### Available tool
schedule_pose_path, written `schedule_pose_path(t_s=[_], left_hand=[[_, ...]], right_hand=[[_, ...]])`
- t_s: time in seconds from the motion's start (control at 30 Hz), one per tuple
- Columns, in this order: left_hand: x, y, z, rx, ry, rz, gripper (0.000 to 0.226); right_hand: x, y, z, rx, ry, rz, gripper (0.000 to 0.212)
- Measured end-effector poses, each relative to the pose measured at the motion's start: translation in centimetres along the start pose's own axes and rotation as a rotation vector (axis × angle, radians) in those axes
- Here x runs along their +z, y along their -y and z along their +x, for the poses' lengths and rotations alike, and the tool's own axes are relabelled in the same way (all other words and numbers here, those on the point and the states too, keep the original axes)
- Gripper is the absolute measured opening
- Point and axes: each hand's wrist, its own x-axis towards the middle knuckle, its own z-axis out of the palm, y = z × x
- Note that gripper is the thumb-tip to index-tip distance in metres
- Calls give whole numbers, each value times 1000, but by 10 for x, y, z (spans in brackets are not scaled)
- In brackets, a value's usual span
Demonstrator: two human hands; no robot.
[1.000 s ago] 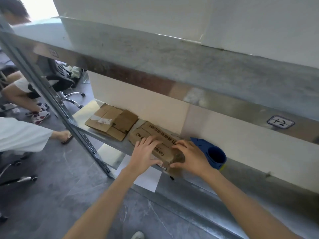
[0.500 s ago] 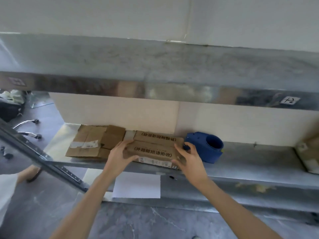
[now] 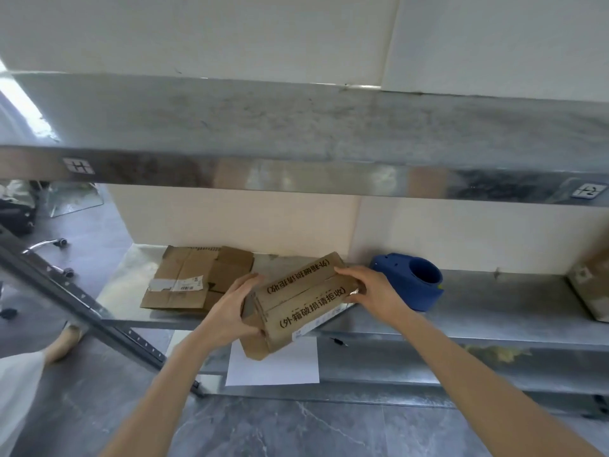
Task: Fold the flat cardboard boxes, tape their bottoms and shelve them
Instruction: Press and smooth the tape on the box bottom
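Observation:
A folded brown cardboard box (image 3: 298, 305) with black printed characters is tilted at the front edge of the lower metal shelf (image 3: 478, 311), its near left corner hanging past the edge. My left hand (image 3: 235, 308) grips its left end and my right hand (image 3: 372, 288) grips its right end. A flat cardboard box (image 3: 188, 278) with a white label lies on the shelf to the left. A blue tape dispenser (image 3: 413, 280) stands just right of my right hand.
An upper metal shelf (image 3: 296, 133) runs overhead. Another cardboard box (image 3: 591, 282) sits at the far right of the lower shelf. A slanted shelf post (image 3: 82, 308) crosses on the left. A white sheet (image 3: 273, 364) lies below. A person's foot (image 3: 64, 341) and chair wheels are at left.
The box has been lifted and swung, its left end pulled out past the shelf edge and its right end raised. Both hands shifted to grip its ends. The camera moved closer.

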Motion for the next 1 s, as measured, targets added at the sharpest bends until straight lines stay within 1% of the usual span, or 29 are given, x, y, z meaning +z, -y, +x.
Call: schedule_pose_path(t_s=[0.07, 0.17, 0.2, 0.27, 0.33, 0.43, 0.53, 0.63, 0.73, 0.8, 0.9, 1.0], left_hand=[[7, -2, -2, -7, 37, -86, 104], [20, -3, -7, -10, -21, -166, 106], [24, -3, -9, -11, -45, -170, 108], [31, -2, -15, -13, -76, -168, 105], [37, -1, -21, -11, -106, -154, 98], [47, -3, -31, -22, -142, -167, 90], [58, -5, -34, -48, -174, -179, 95], [64, -10, -37, -78, -200, -156, 100], [71, -18, -42, -100, -220, -110, 103], [79, -25, -48, -111, -249, -73, 102], [94, -36, -55, -126, -311, -36, 95], [113, -51, -60, -165, -412, -10, 85]], right_hand=[[5, -1, 6, -23, -8, -77, 67], [12, 3, 6, -54, -77, -224, 61], [15, 5, 4, -71, -101, -260, 64], [19, 5, 0, -85, -127, -302, 76], [22, 1, -4, -95, -142, -314, 87], [25, -3, -11, -104, -201, -296, 91], [27, 0, -17, -79, -269, -285, 93], [28, 1, -19, -74, -273, -283, 93], [27, 0, -20, -104, -233, -276, 96], [25, 1, -20, -143, -162, -223, 95], [19, 1, -20, -209, 50, -200, 92], [7, 0, -20, -260, 270, -186, 89]])
